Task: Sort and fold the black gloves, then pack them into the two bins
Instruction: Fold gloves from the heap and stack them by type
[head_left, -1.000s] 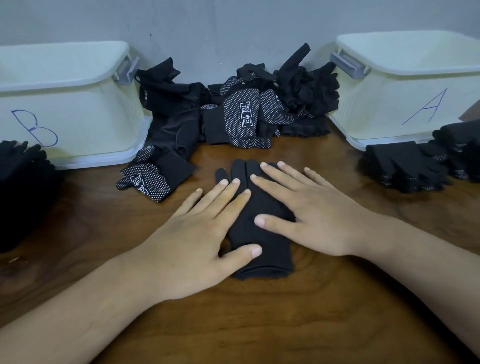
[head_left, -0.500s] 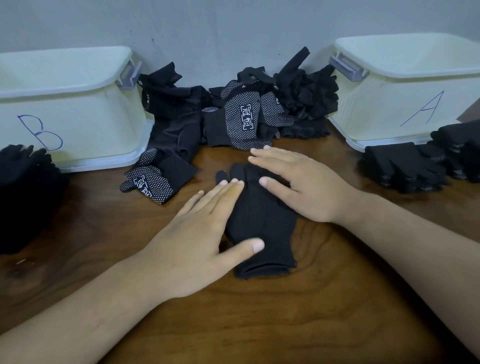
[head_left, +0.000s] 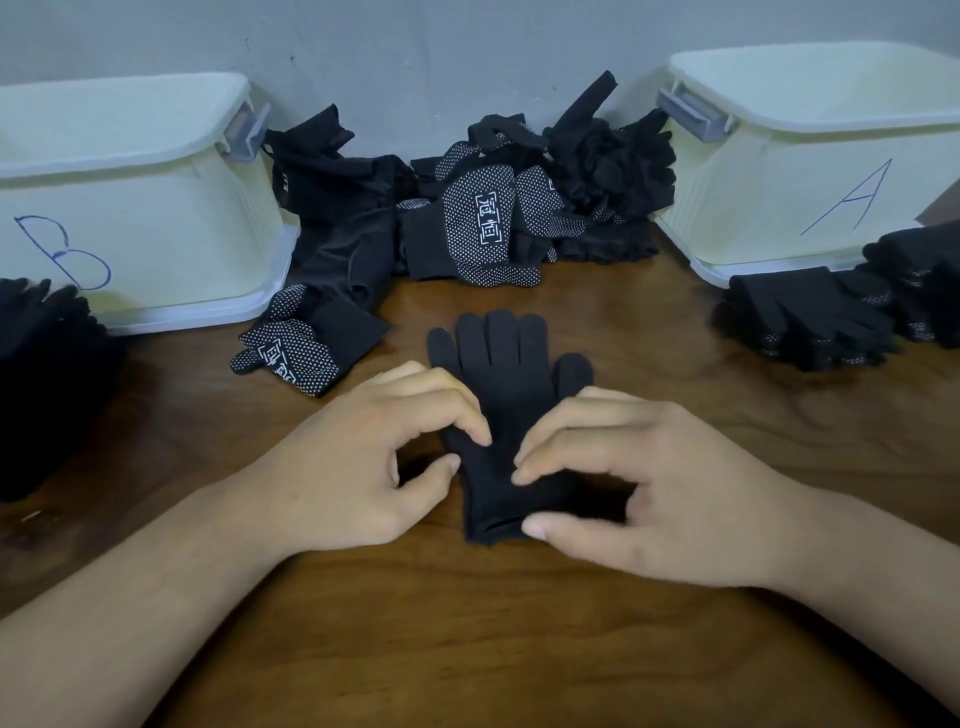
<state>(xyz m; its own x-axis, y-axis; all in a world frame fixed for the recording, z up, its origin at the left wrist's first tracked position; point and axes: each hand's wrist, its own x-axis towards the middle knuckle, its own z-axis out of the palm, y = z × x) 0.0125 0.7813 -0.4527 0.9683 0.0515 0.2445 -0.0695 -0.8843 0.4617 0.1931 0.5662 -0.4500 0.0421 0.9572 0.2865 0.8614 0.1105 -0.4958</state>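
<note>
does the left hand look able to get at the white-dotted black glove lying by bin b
Probably yes: the white-dotted black glove lies on bare wooden table just ahead of the left hand, nothing between, though that hand pinches the plain black glove.

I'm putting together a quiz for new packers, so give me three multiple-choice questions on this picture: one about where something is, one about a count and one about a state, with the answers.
1. Where does bin A stand?
A) at the left
B) at the right, by the wall
C) in the middle

2. How many bins are in view?
A) one
B) two
C) three

3. How does the plain glove at the centre lie?
A) flat, fingers toward the wall
B) rolled into a ball
C) inside a bin

Answers:
1 B: bin A sits at the right edge, against the wall.
2 B: only bin A and bin B show.
3 A: the plain glove lies spread on the table, with the left hand and right hand pinching its lower part.
</note>
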